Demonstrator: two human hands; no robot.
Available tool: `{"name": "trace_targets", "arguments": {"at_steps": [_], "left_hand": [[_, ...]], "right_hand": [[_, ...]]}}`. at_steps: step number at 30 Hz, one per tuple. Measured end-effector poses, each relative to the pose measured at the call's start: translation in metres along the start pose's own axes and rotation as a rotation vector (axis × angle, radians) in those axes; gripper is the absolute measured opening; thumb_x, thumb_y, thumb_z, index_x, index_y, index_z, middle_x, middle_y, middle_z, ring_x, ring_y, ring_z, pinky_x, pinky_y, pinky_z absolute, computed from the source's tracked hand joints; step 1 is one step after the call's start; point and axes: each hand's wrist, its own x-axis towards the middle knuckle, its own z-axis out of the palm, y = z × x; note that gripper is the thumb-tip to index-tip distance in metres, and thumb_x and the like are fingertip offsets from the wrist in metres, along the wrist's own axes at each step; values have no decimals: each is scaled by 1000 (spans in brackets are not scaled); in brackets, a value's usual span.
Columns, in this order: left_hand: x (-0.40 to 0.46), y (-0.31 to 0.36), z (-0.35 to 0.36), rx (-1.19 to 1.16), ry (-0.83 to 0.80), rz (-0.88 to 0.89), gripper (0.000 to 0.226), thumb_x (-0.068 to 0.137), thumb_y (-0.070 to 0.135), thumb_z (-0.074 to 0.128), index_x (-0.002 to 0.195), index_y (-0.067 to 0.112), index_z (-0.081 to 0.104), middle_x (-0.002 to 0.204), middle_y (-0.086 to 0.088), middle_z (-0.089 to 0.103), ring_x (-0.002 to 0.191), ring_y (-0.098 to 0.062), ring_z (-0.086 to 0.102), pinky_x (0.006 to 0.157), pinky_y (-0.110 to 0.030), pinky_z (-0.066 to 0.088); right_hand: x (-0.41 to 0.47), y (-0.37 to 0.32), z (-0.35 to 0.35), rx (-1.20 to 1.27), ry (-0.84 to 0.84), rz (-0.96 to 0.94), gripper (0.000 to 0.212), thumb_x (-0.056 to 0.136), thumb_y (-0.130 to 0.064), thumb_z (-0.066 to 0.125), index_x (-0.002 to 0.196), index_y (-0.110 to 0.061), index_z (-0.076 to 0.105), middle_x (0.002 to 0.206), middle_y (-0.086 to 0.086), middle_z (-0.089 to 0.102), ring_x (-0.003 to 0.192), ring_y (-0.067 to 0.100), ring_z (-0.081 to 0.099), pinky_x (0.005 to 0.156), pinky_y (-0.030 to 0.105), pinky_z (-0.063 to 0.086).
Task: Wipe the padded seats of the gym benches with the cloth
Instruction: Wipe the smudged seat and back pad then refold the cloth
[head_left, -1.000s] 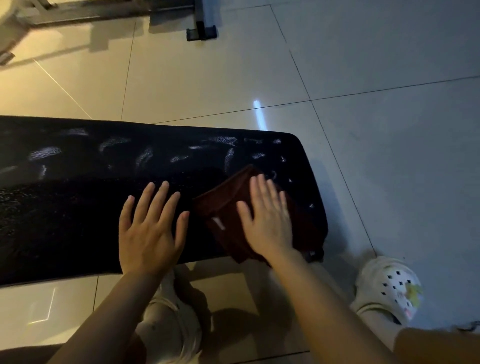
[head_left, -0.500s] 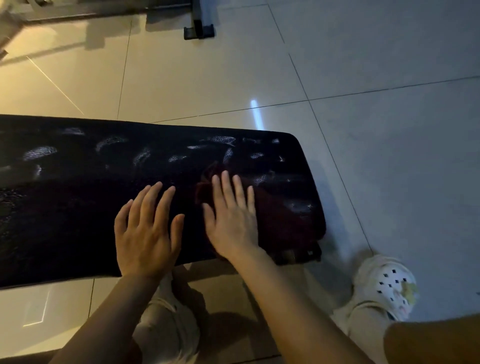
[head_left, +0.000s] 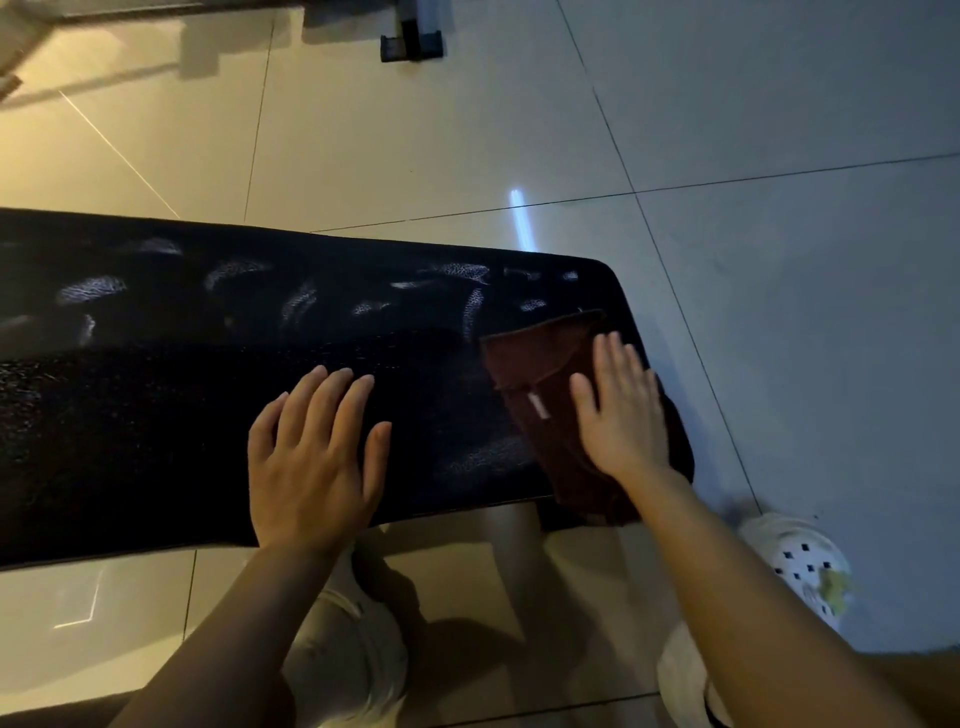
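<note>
The cloth (head_left: 550, 410), a dark reddish-brown towel folded into a rough pad with a small pale tag showing, lies at the right-hand end of the padded seat (head_left: 208, 405), its near corner hanging just over the front edge. The seat's long axis runs left to right across the person, so nearly all the unwiped length stretches away to the left of the cloth; any coming stroke, I'd judge, has to travel leftward along that axis. The right hand (head_left: 621, 410) is the one on it, flat, fingers straight and together, pressing the cloth down on the pad. The left hand (head_left: 311, 457) rests apart from it, palm down with fingers spread, directly on the bare upholstery near the front edge, holding nothing.

The seat is black, grained vinyl with a rounded end corner, its far half catching pale streaky gleams that may be damp. Beneath lies glossy tiled floor (head_left: 415, 145) with thin grout lines, a dark metal frame foot (head_left: 410, 44) beyond, and a white perforated clog (head_left: 800, 561) at the right.
</note>
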Motion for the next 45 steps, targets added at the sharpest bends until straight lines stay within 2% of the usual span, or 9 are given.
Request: {"name": "trace_targets", "arguments": {"at_steps": [4,9,13,18,24,31,35,38,45], "left_hand": [[0,-2,1,-3,8,19,47,99,39,35,127,9,58,129,-13,61,128,-31,48,102,-44,31],[1,-1,-1,-7,-40,0,49,99,41,33,128,10,58,129,-12,61,127,-31,50,98,-43,32],[1,2,-4,-6,-58,-19,50,98,41,32,128,10,57,129,-13,61,125,-32,50,96,-42,31],[1,2,-4,0,-76,-28,50,99,42,32,127,10,58,128,-14,61,123,-32,51,95,-42,32],[1,2,-4,-12,-40,-8,47,98,39,35,124,9,61,125,-13,63,122,-32,53,95,-42,32],[0,1,-3,-6,-47,14,46,97,37,38,122,8,63,128,-13,62,123,-32,53,96,-43,33],[3,3,-6,-4,-84,-7,46,96,37,38,123,8,62,130,-13,60,123,-32,53,96,-44,33],[3,5,-6,1,-120,-25,48,95,38,37,125,9,60,131,-13,58,124,-32,50,96,-44,32],[3,6,-5,17,-122,-28,47,96,38,37,125,9,59,130,-14,59,124,-32,49,96,-44,30]], "right_hand": [[-1,-5,0,9,-8,128,62,103,-48,14,155,-20,-4,164,0,-7,150,15,-9,122,38,-6],[-51,-57,13,-34,-32,-143,64,90,-56,-9,147,-26,-13,160,-5,-14,147,13,-19,120,36,-14],[-74,-82,23,49,-3,-220,75,85,-64,-23,149,-28,-9,157,-8,-12,147,12,-15,117,35,-16],[-63,-74,19,51,-13,-177,69,90,-66,-9,148,-30,-14,156,-9,-19,146,9,-19,118,32,-16],[-1,-32,5,19,12,107,66,102,-55,15,156,-22,-3,164,0,-8,150,14,-10,122,37,-7],[-5,-13,3,-23,-19,9,65,101,-55,11,154,-20,-7,164,1,-7,150,14,-11,122,37,-9],[-64,-36,17,-9,-13,-102,74,87,-66,-18,149,-25,-11,160,-4,-12,148,13,-15,120,35,-12],[-83,-47,19,7,-50,-190,78,82,-65,-28,149,-27,-14,158,-7,-18,147,12,-19,117,33,-18],[-31,-24,13,5,29,-147,72,91,-67,-4,150,-27,-12,156,-7,-16,146,9,-17,119,31,-14]]}}
